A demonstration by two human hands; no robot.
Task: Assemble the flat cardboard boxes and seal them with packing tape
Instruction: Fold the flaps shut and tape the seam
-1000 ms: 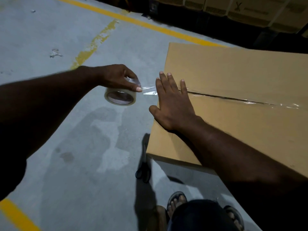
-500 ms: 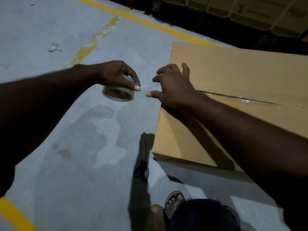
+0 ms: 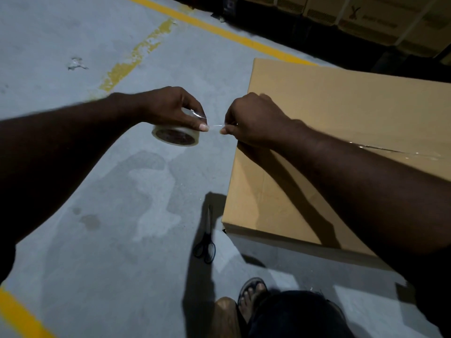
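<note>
Both arms reach forward, left hand point(image 3: 170, 109) and right hand point(image 3: 256, 119) curled in pinching grips, close together.

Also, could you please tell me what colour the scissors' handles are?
Black; the scissors show best in the head view.

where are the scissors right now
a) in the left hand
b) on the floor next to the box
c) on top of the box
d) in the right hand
B: the scissors lie on the concrete floor by the near left corner of the cardboard box. The left hand holds the tape roll and the right hand pinches the tape strip.
</note>
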